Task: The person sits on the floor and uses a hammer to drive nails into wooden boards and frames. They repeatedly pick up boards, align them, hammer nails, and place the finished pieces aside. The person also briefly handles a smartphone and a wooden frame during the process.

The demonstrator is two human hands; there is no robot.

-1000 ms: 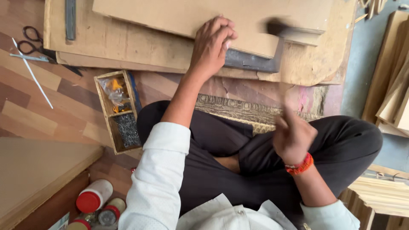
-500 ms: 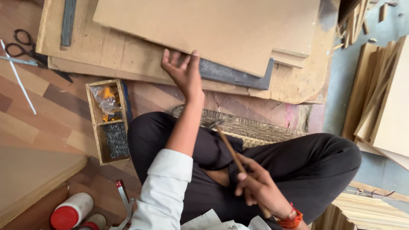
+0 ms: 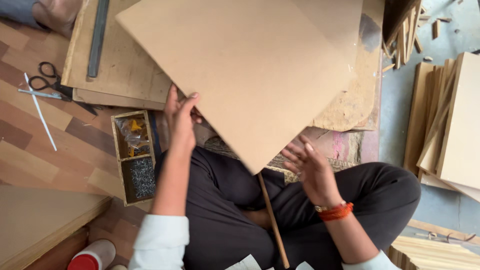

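Brown board [image 3: 250, 75] is up off the stack now, tilted, its lower corner dipping over the lap; half a second ago it lay flat under the left hand. Left hand [image 3: 181, 120] grips the board's left edge, fingers curled round it. Right hand [image 3: 311, 170] hovers open just under the board's lower right edge, fingers spread, holding nothing, and the thin stick [image 3: 272, 220] it held a moment ago now leans loose across the lap below the board's corner. So the board is being lifted. Count left of the board: one pair of scissors [image 3: 50, 85], one two-compartment box [image 3: 132, 155], one metal ruler [image 3: 98, 37].
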